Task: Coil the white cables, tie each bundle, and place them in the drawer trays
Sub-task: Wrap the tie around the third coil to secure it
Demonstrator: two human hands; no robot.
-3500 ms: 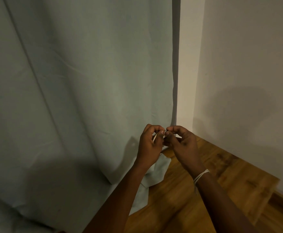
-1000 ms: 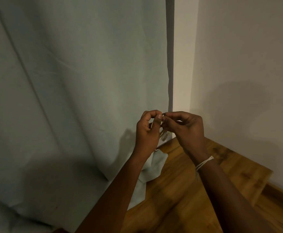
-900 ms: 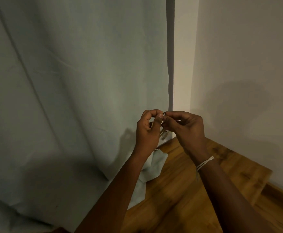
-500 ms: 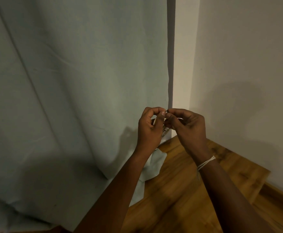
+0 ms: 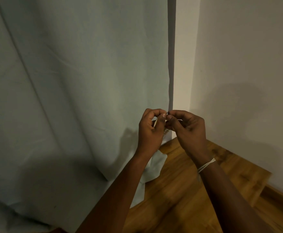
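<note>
Head view, hands: the left hand (image 5: 151,132) and the right hand (image 5: 187,130) are raised together in front of a pale curtain (image 5: 70,81), thumbs and forefingers meeting tip to tip
Left hand fingers: curled in, pinching a thin pale strand of white cable (image 5: 155,123) that shows between thumb and palm
Right hand fingers: curled in, pinching something very small and dark at the point where the two hands meet; too small to say whether it is a tie or a plug end
Where the cable is: held up in the air between the two hands, mostly hidden by the fingers; how much of it is coiled cannot be told
Right wrist: a pale string band (image 5: 206,165) wraps it
Below the hands: a wooden surface (image 5: 187,190) with the curtain's hem bunched on its near-left edge; a plain wall (image 5: 246,64) stands to the right
Drawer and trays: not in view
Step in hand: by my reading, tying or fastening a small bundle, not yet placing it
Next move calls for: keeping the left pinch firm so the loops do not spring loose while the right fingertips draw the fastening tight, then finding the drawer, which lies outside this view
</note>
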